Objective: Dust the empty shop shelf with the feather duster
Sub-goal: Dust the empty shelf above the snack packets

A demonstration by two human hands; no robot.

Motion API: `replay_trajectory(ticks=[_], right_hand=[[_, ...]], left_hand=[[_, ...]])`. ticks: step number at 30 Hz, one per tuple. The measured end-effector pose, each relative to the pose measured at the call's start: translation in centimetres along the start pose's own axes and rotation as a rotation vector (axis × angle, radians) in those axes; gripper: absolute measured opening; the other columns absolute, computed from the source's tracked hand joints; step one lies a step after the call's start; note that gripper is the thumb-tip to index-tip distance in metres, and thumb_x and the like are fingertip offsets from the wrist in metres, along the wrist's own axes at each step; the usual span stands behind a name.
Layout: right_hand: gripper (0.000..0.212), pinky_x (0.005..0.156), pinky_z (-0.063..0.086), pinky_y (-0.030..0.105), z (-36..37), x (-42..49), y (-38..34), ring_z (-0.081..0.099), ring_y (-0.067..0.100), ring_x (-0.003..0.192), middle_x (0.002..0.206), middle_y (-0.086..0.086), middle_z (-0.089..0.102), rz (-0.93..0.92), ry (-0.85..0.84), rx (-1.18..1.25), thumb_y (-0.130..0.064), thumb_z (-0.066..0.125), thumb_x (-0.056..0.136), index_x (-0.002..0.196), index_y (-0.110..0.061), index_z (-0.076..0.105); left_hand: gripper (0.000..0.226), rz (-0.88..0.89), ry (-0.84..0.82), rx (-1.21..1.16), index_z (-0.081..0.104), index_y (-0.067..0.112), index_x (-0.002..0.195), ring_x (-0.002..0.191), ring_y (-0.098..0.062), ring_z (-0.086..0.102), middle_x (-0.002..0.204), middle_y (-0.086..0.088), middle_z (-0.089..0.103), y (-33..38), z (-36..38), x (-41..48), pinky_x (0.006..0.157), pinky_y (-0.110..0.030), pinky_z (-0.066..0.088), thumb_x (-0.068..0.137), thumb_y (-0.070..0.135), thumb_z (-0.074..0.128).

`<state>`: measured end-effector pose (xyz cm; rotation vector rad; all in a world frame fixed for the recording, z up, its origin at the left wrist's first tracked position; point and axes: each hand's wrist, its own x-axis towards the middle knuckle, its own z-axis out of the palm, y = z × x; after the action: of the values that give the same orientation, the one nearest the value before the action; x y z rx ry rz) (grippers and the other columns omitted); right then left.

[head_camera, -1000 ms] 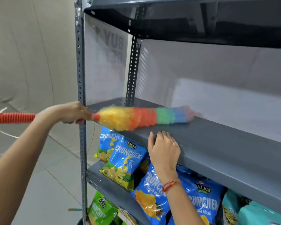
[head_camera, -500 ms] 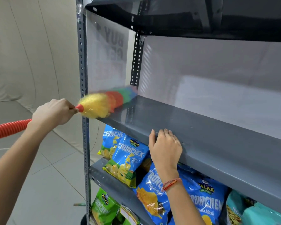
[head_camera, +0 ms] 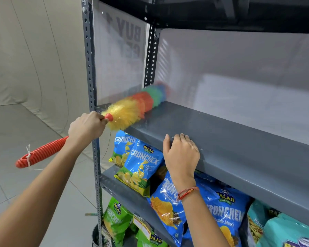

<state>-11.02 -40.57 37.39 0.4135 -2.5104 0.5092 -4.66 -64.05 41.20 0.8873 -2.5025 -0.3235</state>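
Since a moment ago our feather duster [head_camera: 137, 106] has swung toward the shelf's [head_camera: 221, 132] far left corner, at ten o'clock. Our left hand [head_camera: 86, 126] fingers clamp its handle; our right hand [head_camera: 181, 154] fingers, loosely together, rest on the shelf's front edge.

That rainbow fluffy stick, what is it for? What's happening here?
It is a feather duster. A person's left hand grips its red handle and brushes the left end of the empty grey shelf. The right hand rests on the shelf's front edge. Chip bags sit on the shelf below.
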Motion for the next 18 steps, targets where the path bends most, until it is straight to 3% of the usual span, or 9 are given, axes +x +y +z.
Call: replay_trajectory(ticks=[9, 13, 18], right_hand=[[0.047, 0.095, 0.051, 0.039, -0.02, -0.14, 0.06, 0.063, 0.029, 0.111, 0.114, 0.017, 0.07, -0.004, -0.009, 0.011, -0.036, 0.037, 0.098, 0.103, 0.0, 0.067], [0.046, 0.094, 0.052, 0.039, -0.08, -0.19, 0.06, 0.064, 0.029, 0.11, 0.113, 0.017, 0.07, -0.01, -0.005, 0.009, -0.036, 0.039, 0.098, 0.102, -0.001, 0.068], [0.048, 0.097, 0.05, 0.037, -0.09, -0.11, 0.15, 0.062, 0.029, 0.114, 0.117, 0.017, 0.068, -0.025, -0.005, 0.006, -0.037, 0.037, 0.098, 0.106, -0.001, 0.067]], left_hand=[[0.039, -0.054, -0.01, -0.033, 0.066, 0.021, 0.116, 0.068, -0.028, 0.049, 0.083, -0.009, 0.054, 0.24, 0.32, -0.24, 0.062, -0.033, 0.038, 0.097, 0.042, 0.04], [0.039, -0.04, 0.092, 0.056, 0.066, 0.014, 0.112, 0.067, -0.03, 0.051, 0.078, -0.01, 0.055, 0.38, 0.31, -0.56, 0.059, -0.033, 0.038, 0.098, 0.037, 0.038], [0.038, -0.042, 0.058, 0.042, 0.066, 0.02, 0.116, 0.071, -0.031, 0.051, 0.084, -0.012, 0.059, -0.13, -0.03, -0.65, 0.063, -0.033, 0.041, 0.097, 0.04, 0.04]])
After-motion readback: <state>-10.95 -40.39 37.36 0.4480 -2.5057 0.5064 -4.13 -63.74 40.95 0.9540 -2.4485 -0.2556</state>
